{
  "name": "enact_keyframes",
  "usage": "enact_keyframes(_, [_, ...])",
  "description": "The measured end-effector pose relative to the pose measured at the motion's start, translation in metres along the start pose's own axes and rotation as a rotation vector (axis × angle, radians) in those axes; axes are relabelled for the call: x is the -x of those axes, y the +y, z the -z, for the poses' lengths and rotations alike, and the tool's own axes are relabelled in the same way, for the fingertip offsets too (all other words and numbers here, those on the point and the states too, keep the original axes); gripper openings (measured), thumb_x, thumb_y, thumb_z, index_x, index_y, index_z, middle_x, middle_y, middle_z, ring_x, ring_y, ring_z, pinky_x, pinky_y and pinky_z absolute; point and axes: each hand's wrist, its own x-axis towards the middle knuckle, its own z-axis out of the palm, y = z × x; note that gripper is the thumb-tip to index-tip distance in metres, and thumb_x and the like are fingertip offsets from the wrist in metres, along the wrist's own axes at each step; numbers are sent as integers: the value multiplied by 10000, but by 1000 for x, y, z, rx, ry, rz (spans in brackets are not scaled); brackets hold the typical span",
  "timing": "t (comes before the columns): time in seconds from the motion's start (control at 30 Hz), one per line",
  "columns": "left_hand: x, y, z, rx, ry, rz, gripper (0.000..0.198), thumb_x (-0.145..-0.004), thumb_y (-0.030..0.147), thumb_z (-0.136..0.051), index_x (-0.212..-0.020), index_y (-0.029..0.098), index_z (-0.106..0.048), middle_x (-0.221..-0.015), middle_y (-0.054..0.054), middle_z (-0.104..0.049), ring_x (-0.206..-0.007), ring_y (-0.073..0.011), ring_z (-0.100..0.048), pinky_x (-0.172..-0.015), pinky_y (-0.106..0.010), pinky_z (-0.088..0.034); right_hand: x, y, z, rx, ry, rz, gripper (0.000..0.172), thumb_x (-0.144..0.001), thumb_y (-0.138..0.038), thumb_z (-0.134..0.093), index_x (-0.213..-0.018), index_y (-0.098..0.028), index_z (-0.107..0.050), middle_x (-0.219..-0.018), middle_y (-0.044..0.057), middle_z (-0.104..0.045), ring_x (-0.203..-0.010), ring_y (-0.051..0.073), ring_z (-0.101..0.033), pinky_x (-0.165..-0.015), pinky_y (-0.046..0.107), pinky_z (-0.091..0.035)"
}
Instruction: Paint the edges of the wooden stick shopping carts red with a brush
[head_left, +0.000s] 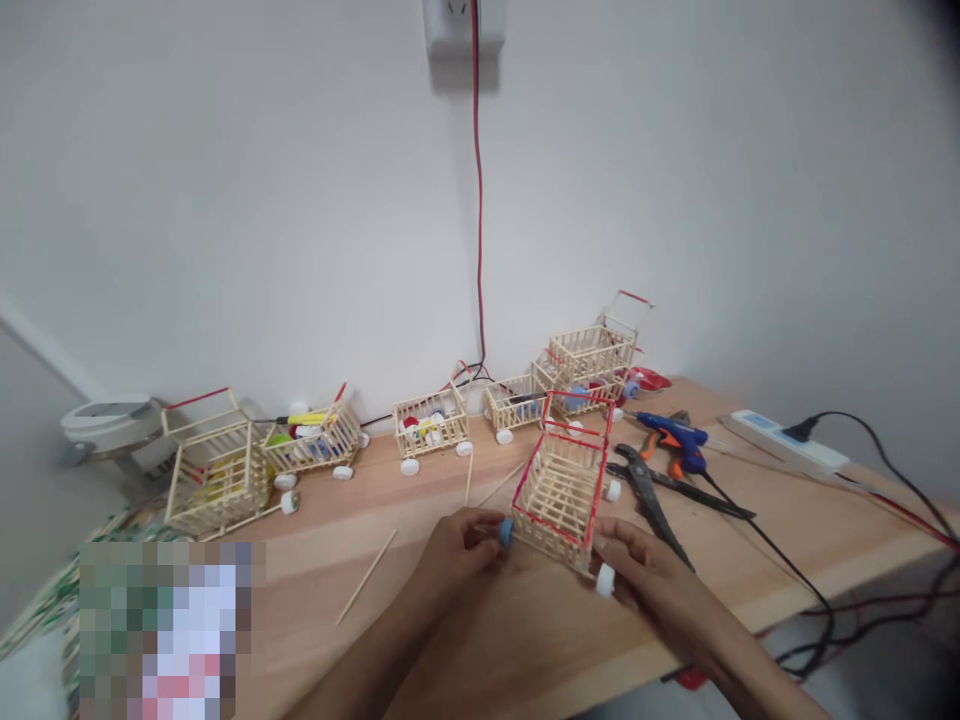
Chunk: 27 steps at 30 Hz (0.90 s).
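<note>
A small stick-built cart (559,485) with a red-edged basket and red handle is tilted up off the wooden table (315,560). My right hand (637,565) grips its near right side, close to a white bottle-cap wheel (605,580). At the near left corner, my left hand (469,545) pinches a blue bottle cap (506,532) with thumb and fingers. The cap sits at that corner; whether it is fixed there I cannot tell. Another white wheel (613,490) shows on the cart's far right side.
Several similar carts, such as one with caps inside (431,422), line the wall. A blue glue gun (675,440), pliers (651,500) and a power strip (784,443) lie at right. A loose stick (366,577) lies at left.
</note>
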Motion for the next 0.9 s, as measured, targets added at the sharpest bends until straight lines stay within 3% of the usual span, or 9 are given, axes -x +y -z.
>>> enact_keyframes(0.33, [1, -2, -6, 184, -49, 29, 374, -671, 162, -638, -1037, 122, -701, -965, -86, -748, -813, -193, -689, -758, -318, -529, 1, -2, 6, -95, -24, -45, 537, -641, -599, -725, -963, -200, -566, -728, -10, -602, -645, 99, -534, -603, 234, -376])
enact_keyframes(0.53, [5, 6, -8, 171, -22, 38, 365, -675, 172, -627, -1030, 127, -702, -927, -77, -754, -835, -210, -696, -824, -357, -525, 1, -7, 11, -105, -113, -33, 485, -648, -570, -740, -884, -184, -566, -685, -15, -572, -621, 87, -498, -574, 222, -345])
enact_keyframes(0.7, [8, 10, -8, 183, -60, 49, 374, -693, 175, -611, -1051, 118, -704, -988, -93, -746, -854, -203, -690, -828, -348, -525, -1, -12, 18, -130, -207, -62, 422, -702, -553, -706, -834, -169, -591, -756, 15, -598, -674, 100, -535, -632, 244, -409])
enact_keyframes(0.9, [6, 3, -9, 187, -87, 39, 417, -702, 187, -620, -1107, 113, -688, -985, -95, -743, -854, -198, -687, -819, -343, -525, -7, -8, 21, -175, -156, -81, 401, -723, -567, -676, -829, -195, -570, -748, 5, -580, -688, 109, -555, -697, 285, -456])
